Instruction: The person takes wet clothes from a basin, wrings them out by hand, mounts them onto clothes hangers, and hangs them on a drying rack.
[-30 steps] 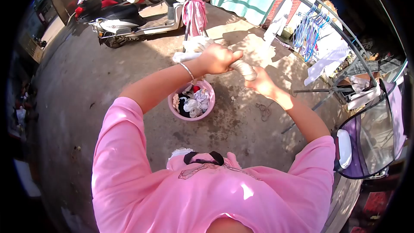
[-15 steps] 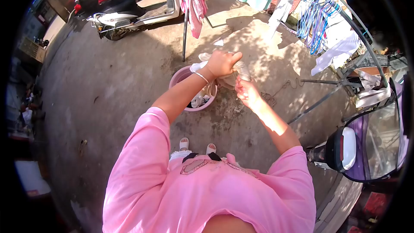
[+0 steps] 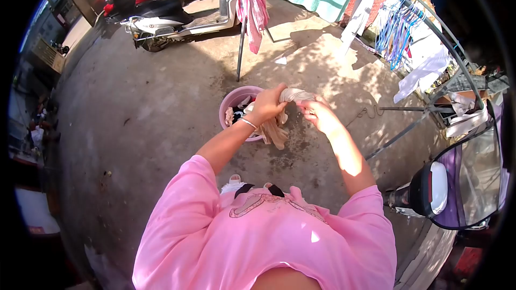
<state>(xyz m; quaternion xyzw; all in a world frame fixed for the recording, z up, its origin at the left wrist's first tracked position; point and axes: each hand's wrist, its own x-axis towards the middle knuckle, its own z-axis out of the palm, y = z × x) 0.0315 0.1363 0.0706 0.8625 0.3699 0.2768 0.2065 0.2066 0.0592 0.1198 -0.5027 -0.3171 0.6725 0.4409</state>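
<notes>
A twisted pale cloth [image 3: 296, 95] is stretched between my two hands, with loose beige folds hanging below my left hand. My left hand [image 3: 269, 102], with a white bracelet at its wrist, is closed round the cloth's left end. At its right end, my right hand [image 3: 317, 111] grips it with bent fingers. Just below and left of them, a pink basin [image 3: 226, 105] on the concrete ground holds several pieces of clothing, partly hidden by my left hand and the hanging folds.
A metal stand's leg [image 3: 242, 48] rises behind the basin, a pink cloth [image 3: 252, 16] hanging on it. Blue hangers [image 3: 396, 29] and white garments hang at the right. A white scooter [image 3: 161, 24] stands at the back left, and a vehicle with a purple cover [image 3: 451, 182] at the right.
Both hands have come down and nearer my body with the cloth. The twisted part now lies more level, and its loose folds hang in front of the basin's right side.
</notes>
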